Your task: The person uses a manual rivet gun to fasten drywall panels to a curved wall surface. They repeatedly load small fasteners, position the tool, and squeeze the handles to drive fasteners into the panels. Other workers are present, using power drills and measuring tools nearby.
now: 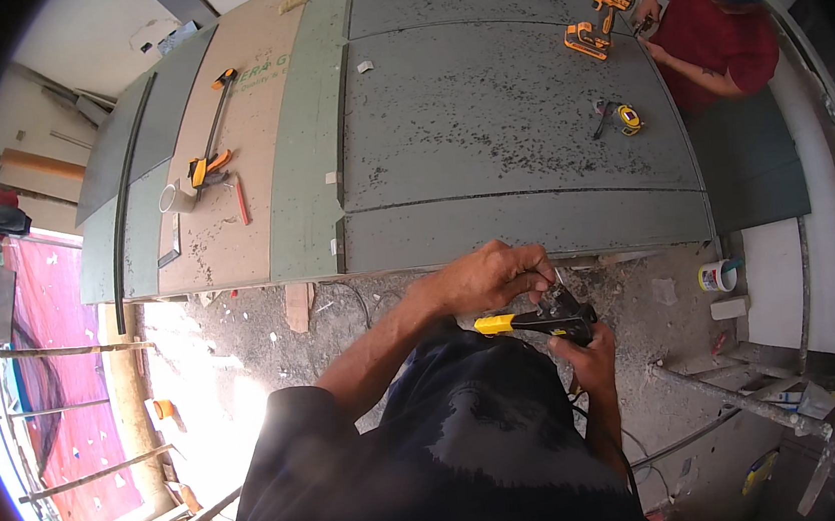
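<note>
Close in front of my body, above the floor, is a black power tool with a yellow end (496,324); its exact kind is unclear. My right hand (590,352) wraps round its black body from the lower right. The fingers of my left hand (501,274) are bent and pinched together at the tool's upper end, by a small metallic part (558,277). Whatever sits between those fingertips is too small to make out. A dark cord hangs below my right wrist. Just beyond my hands runs the near edge of a table bearing dark grey panels (481,84).
Across the table, a co-worker in a red shirt (719,51) handles a small dark object. A yellow-and-black cordless drill (603,17), a tape measure (629,119), bar clamps (214,129) and a white cup (173,198) lie on it. A white bucket (719,277) and metal frame (743,400) stand right.
</note>
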Available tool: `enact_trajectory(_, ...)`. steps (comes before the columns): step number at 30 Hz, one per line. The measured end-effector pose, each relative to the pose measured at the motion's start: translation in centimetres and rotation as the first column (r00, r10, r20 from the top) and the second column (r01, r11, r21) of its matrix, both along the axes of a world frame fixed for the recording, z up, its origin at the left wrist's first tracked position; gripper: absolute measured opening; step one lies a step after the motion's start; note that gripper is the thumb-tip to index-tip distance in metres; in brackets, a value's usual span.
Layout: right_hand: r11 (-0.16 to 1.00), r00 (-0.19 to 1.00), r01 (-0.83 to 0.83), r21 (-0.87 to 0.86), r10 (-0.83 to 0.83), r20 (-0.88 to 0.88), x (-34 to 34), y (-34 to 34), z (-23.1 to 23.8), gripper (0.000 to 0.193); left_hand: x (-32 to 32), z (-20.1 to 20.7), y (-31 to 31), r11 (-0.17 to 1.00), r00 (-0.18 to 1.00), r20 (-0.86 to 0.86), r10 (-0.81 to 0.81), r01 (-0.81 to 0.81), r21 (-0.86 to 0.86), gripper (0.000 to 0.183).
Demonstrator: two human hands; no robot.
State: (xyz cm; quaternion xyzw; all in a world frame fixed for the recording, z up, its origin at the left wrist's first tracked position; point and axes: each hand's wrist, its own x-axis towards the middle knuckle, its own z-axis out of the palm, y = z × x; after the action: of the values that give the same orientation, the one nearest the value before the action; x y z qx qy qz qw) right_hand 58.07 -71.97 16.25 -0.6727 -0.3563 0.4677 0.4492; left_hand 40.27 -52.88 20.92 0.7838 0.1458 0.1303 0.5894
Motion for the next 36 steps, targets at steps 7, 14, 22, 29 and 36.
enact_trajectory(7,0.998,0.998,0.057,-0.004,-0.057,-0.005,-1.3,-0.3,-0.4,0.026,-0.3,0.3,-1.9,0.985,0.989,0.074,0.125,-0.133,0.113,0.016)
enact_trajectory(14,0.994,0.989,0.091,0.064,-0.097,0.111,-0.9,-0.7,-1.2,0.028,0.2,0.3,-2.4,0.968,0.986,0.032,0.163,-0.166,0.19,0.015)
enact_trajectory(22,0.997,0.997,-0.027,0.072,0.021,0.075,-0.4,0.0,0.0,0.022,-0.1,0.1,-1.8,0.984,0.991,0.003,0.137,-0.136,0.117,0.013)
enact_trajectory(29,0.995,0.993,0.063,0.076,-0.07,0.094,-1.5,-1.4,-1.2,0.025,0.3,1.5,-3.2,0.954,0.976,-0.014,0.218,-0.21,0.213,0.012)
enact_trajectory(36,0.991,0.987,-0.135,-0.011,0.136,0.082,-0.2,-1.5,-0.4,0.025,-1.5,0.5,-1.9,0.963,1.0,0.021,-0.018,0.011,0.269,0.021)
